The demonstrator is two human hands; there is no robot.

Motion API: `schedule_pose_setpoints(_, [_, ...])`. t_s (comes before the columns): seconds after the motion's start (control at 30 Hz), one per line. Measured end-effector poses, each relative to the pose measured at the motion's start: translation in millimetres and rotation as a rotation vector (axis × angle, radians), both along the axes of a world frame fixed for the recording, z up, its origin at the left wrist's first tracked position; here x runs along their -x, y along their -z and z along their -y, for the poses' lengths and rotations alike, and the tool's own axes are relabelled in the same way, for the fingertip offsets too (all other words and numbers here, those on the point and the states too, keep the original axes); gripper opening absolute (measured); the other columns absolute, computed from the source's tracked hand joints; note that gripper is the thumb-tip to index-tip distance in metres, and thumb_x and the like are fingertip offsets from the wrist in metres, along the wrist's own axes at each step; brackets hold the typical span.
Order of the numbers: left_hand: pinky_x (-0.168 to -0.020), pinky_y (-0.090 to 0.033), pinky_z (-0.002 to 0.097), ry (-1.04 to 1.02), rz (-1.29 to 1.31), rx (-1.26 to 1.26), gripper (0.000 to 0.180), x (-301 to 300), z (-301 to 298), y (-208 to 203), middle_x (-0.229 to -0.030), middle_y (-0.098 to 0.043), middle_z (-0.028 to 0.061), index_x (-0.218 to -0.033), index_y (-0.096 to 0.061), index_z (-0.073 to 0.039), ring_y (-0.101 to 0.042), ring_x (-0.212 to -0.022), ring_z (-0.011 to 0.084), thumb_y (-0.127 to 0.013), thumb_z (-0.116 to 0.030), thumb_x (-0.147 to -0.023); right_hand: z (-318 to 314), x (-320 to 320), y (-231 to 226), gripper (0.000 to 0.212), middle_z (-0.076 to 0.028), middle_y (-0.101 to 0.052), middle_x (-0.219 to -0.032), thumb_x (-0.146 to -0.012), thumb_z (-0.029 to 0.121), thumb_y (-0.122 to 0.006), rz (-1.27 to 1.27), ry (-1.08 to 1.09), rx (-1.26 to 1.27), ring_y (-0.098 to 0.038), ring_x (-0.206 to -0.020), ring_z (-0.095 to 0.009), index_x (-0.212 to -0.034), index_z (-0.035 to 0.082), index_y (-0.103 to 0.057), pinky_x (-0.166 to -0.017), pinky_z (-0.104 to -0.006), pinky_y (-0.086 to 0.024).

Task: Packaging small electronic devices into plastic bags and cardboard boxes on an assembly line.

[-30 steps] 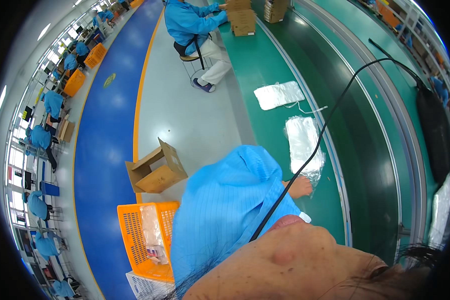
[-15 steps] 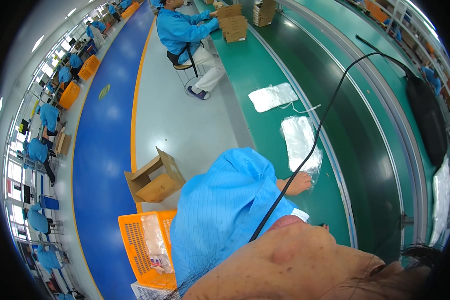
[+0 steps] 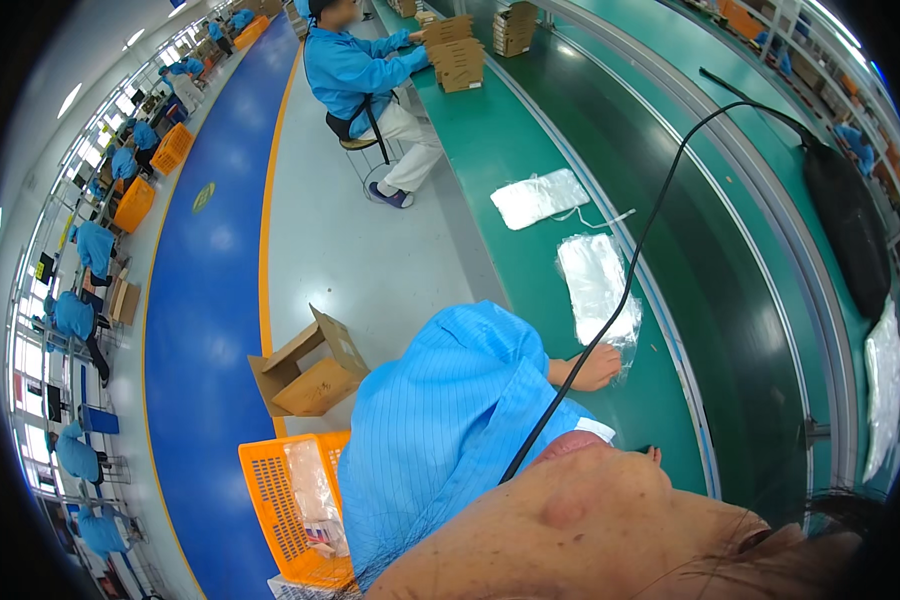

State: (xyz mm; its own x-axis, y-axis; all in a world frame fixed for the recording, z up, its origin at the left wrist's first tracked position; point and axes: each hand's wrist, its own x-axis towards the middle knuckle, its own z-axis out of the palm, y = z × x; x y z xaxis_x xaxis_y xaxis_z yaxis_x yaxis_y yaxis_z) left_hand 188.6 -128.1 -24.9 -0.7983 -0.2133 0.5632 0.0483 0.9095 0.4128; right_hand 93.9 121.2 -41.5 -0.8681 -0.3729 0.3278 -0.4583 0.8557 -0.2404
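My left hand [image 3: 598, 367], coming out of a light blue sleeve, is at the near end of a stack of clear plastic bags [image 3: 595, 285] on the green bench. Its fingers are curled and pressed together on the edge of the bags. A black cable crosses in front of the wrist. Of my right hand [image 3: 655, 456] only a bit of finger shows, beside a small dark thing I cannot make out; the rest is hidden. Farther along the bench lies a second stack of plastic bags [image 3: 540, 198], with a thin white strip next to it.
A dark green conveyor belt [image 3: 705, 240] runs along the bench, with a black padded bag [image 3: 845, 225] beyond it. At left on the floor are an orange crate [image 3: 270, 500] and an open cardboard box [image 3: 320, 385]. A seated co-worker [image 3: 355, 75] handles cardboard pieces [image 3: 457, 62].
The whole view has shifted slightly. My left hand stays at the edge of the bags, and slightly more of a right finger shows.
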Motion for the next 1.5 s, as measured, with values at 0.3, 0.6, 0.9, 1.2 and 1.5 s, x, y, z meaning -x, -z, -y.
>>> schedule_pose_setpoints(0.3, [-0.074,-0.037,0.0383,0.005,0.020,-0.142,0.014,1.3,2.0,9.6,-0.079,-0.047,0.0082,-0.078,-0.049,-0.007,-0.047,-0.081,0.0278,-0.053,-0.005,-0.065,1.7,-0.9,-3.3,0.028,-0.005,-0.049,-0.126,-0.086,0.008,-0.048,-0.007,-0.002,-0.011,-0.049,-0.105,-0.029,-0.113,0.008,-0.056,-0.080,-0.0423,-0.040])
schedule_pose_setpoints(0.6, [-0.069,-0.038,0.0402,-0.011,-0.020,-0.166,0.015,3.5,0.8,10.9,-0.078,-0.047,0.0094,-0.077,-0.048,-0.007,-0.047,-0.076,0.0300,-0.055,-0.004,-0.064,1.8,-1.0,-7.0,0.030,-0.006,-0.049,-0.127,-0.084,0.007,-0.049,-0.003,-0.017,0.006,-0.049,-0.105,-0.029,-0.113,0.007,-0.056,-0.081,-0.0421,-0.040])
schedule_pose_setpoints(0.9, [-0.071,-0.039,0.0407,-0.012,-0.018,-0.153,0.021,2.1,0.6,8.3,-0.080,-0.050,0.0101,-0.084,-0.052,-0.006,-0.048,-0.079,0.0302,-0.055,-0.004,-0.063,3.6,-2.2,-9.4,0.029,-0.006,-0.049,-0.127,-0.086,0.008,-0.047,0.019,-0.003,-0.006,-0.049,-0.105,-0.029,-0.113,0.007,-0.056,-0.081,-0.0421,-0.040])
schedule_pose_setpoints(1.2, [-0.073,-0.040,0.0408,-0.002,0.033,-0.129,0.019,3.2,0.3,7.1,-0.081,-0.051,0.0107,-0.086,-0.053,-0.005,-0.049,-0.081,0.0295,-0.057,-0.007,-0.067,2.5,0.3,-7.6,0.029,-0.005,-0.049,-0.127,-0.085,0.008,-0.047,0.021,0.010,-0.015,-0.049,-0.105,-0.029,-0.113,0.007,-0.056,-0.080,-0.0426,-0.040])
schedule_pose_setpoints(1.5, [-0.071,-0.040,0.0403,-0.011,0.001,-0.079,0.012,3.8,1.6,10.9,-0.079,-0.050,0.0100,-0.084,-0.054,-0.005,-0.049,-0.078,0.0289,-0.057,-0.010,-0.073,3.4,-0.1,-4.1,0.029,-0.006,-0.050,-0.126,-0.085,0.008,-0.048,0.013,0.006,-0.008,-0.049,-0.105,-0.029,-0.112,0.007,-0.057,-0.081,-0.0423,-0.040])
